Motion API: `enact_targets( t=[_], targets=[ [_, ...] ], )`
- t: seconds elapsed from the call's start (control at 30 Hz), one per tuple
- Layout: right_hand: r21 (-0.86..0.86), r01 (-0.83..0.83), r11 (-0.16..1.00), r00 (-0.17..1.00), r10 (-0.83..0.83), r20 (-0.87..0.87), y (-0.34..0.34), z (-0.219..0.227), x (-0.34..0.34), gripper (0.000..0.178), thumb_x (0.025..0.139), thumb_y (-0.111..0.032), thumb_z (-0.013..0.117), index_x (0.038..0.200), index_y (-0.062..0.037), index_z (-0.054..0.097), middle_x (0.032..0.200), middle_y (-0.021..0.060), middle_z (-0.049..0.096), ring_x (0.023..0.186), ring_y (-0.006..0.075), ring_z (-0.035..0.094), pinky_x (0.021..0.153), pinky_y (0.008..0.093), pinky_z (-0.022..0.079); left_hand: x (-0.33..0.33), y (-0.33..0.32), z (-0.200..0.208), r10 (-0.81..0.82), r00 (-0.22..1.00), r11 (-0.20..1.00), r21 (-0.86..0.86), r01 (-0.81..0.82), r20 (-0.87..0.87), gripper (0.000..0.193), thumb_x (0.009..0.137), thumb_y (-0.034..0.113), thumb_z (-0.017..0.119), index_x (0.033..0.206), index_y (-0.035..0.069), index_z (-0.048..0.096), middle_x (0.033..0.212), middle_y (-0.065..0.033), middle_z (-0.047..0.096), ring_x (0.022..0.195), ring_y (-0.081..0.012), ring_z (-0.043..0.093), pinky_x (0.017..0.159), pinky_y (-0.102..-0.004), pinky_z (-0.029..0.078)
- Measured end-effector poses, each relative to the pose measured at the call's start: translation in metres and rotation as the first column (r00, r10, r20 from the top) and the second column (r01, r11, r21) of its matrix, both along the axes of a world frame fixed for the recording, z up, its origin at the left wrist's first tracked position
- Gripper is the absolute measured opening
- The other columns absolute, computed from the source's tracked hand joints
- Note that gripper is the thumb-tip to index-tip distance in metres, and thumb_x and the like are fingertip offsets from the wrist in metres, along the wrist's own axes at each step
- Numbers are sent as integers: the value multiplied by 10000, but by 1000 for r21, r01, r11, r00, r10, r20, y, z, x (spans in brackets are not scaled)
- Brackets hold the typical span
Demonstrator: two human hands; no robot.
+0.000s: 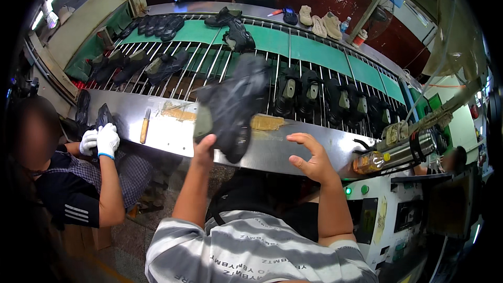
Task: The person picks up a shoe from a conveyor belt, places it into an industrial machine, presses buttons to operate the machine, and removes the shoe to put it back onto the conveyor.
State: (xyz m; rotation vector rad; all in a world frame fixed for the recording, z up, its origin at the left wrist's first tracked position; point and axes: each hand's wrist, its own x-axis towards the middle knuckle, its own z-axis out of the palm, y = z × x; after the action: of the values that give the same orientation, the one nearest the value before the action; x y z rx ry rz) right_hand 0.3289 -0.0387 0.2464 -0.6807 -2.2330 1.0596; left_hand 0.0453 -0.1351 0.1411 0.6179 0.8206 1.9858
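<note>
A black sneaker [233, 105], smeared by motion, is raised over the metal bench edge. My left hand [203, 149] is closed round its lower left end, by the olive patch; most of those fingers are hidden behind it. It stands tilted, and one or two shoes cannot be told apart in the blur. To the right, apart from the shoe, my right hand [312, 158] is held up with thumb and fingers spread and nothing in it. Behind both hands, more black sneakers [310, 94] rest on the metal rods of a roller rack [196, 68].
A wooden-handled knife [144, 127] lies on the steel bench [173, 141]. A co-worker in white gloves [108, 139] handles a dark shoe at left. A steel flask [414, 149] and a yellow-capped bottle [370, 162] lie at right. A green belt [309, 48] runs beyond the rack.
</note>
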Motion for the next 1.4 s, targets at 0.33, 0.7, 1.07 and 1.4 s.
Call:
enact_targets(
  t=[0.33, 0.7, 1.07, 1.4],
  targets=[
    [-181, 537, 824, 828, -476, 295, 80, -193, 55, 220, 828, -183, 685, 1010, -62, 658, 817, 91, 678, 767, 217, 660, 702, 348, 504, -42, 11, -98, 306, 695, 732, -305, -609, -651, 601, 770, 39, 688, 1330, -59, 493, 1242, -159, 580, 1107, -236, 571, 961, -332, 439],
    [417, 593, 689, 634, -719, 287, 83, -256, 62, 121, 782, -185, 642, 739, -100, 568, 582, 82, 580, 574, 311, 593, 546, 414, 470, -57, 211, -100, 374, 284, 474, -81, -877, -883, 443, 775, 225, 731, 1178, 66, 639, 1254, -93, 610, 1163, -300, 571, 970, -380, 458],
    [310, 625, 717, 659, -697, 283, 89, -245, 57, 132, 747, -165, 649, 705, -91, 549, 563, 82, 549, 551, 311, 567, 522, 406, 444, -71, 267, -146, 416, 330, 537, -63, -841, -847, 477, 772, 166, 739, 1214, 40, 616, 1163, -147, 627, 1101, -338, 577, 976, -420, 434],
    [261, 608, 750, 681, -661, 314, 96, -243, 54, 147, 720, -144, 674, 684, -98, 540, 538, 61, 518, 533, 292, 560, 506, 397, 441, -149, 453, -70, -298, 265, 632, -397, -665, -917, 348, 799, 285, 613, 1049, 55, 688, 1071, -190, 683, 1029, -370, 640, 901, -420, 499]
  ],
)
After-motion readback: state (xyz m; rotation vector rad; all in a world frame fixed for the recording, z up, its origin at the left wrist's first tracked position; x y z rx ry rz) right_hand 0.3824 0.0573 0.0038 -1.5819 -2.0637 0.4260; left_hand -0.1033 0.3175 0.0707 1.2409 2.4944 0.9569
